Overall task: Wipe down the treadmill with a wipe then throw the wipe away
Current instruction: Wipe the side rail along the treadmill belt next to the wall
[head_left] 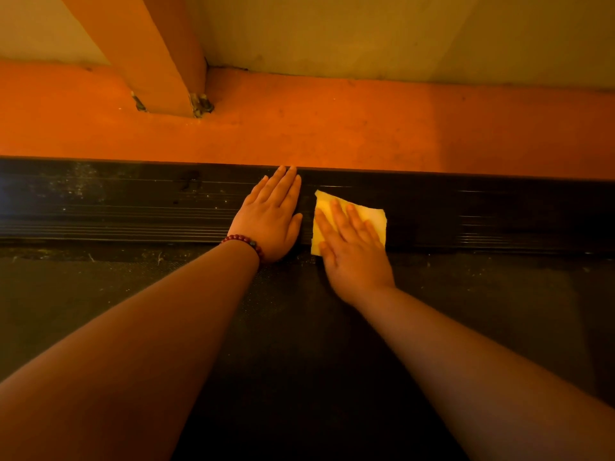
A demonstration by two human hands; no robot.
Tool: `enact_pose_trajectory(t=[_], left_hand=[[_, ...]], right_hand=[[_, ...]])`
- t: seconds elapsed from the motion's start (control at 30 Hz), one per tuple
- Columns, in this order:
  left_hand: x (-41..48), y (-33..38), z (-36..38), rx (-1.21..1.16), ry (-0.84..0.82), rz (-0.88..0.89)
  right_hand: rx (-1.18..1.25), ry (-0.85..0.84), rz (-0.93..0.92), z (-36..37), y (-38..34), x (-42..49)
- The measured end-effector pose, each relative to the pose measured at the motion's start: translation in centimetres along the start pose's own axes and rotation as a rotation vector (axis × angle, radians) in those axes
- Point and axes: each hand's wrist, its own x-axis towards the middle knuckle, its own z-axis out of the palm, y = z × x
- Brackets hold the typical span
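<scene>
wipe (372, 217): yellow, flat on the black ribbed side rail (133, 207) of the treadmill | right hand (354, 251): fingers straight, pressing the wipe down | left hand (271, 216): flat on the rail just beside the wipe, holding nothing, bead bracelet (243, 242) on wrist | belt (299, 327): dark, under both arms | frame (332, 128): orange, behind the rail

Side rail (133, 207): black, ribbed lengthwise, semi-gloss, looks like plastic. Dust specks on the left stretch, cleaner sheen to the right. 
Belt (299, 327), near side: dark, matt, fine grainy texture. 
Wipe (376, 217): pale, matt, thin; paper or cloth, cannot tell. 
Far frame beam (332, 128): orange, matt, scuffed. 
Bracelet beads (243, 242): glossy.
</scene>
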Motion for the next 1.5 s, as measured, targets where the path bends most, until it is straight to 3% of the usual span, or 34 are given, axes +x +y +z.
enact_pose_trajectory(t=[0.07,0.17,0.23,0.4,0.47,0.63,0.77,0.87,0.97,1.17,1.37,1.43,1.5], left_hand=[[0.0,0.0,0.0,-0.008,-0.002,0.000],[-0.1,0.1,0.1,-0.002,0.004,-0.007],[-0.1,0.2,0.1,0.005,0.008,-0.010],[-0.1,0.2,0.0,0.005,0.006,-0.005],[-0.1,0.2,0.0,-0.009,0.009,-0.005],[0.1,-0.2,-0.3,-0.107,-0.013,0.002],[0.0,-0.5,-0.6,-0.081,0.018,0.010],[-0.3,-0.8,-0.4,-0.029,0.052,-0.017],[-0.5,-1.1,0.1,-0.006,0.047,-0.032],[-0.4,-1.2,0.1,0.003,0.048,-0.025],[-0.3,-1.1,0.2,0.017,0.055,-0.029],[-0.3,-1.2,0.2,0.023,0.057,-0.023],[-0.3,-1.2,0.2,0.026,0.055,-0.021]], right_hand=[[0.008,0.020,0.044,-0.3,1.4,0.1],[0.051,0.061,0.286,-0.7,3.2,0.4],[0.046,0.068,0.351,-0.6,2.6,0.4],[-0.001,0.001,-0.045,0.1,0.3,-0.5],[-0.007,-0.002,-0.082,0.1,1.1,-0.4],[0.169,0.105,0.278,-1.2,2.1,0.4],[0.258,0.192,0.349,-1.3,1.4,0.8],[0.168,0.198,0.382,-0.5,1.4,1.0],[0.054,0.151,0.335,0.0,1.0,1.4],[-0.062,0.027,-0.052,-0.3,-0.1,2.7],[-0.021,0.033,0.294,-1.0,1.4,4.1],[-0.034,0.016,0.241,-0.8,0.0,4.1],[-0.071,-0.007,0.039,-0.5,-0.9,3.4]])
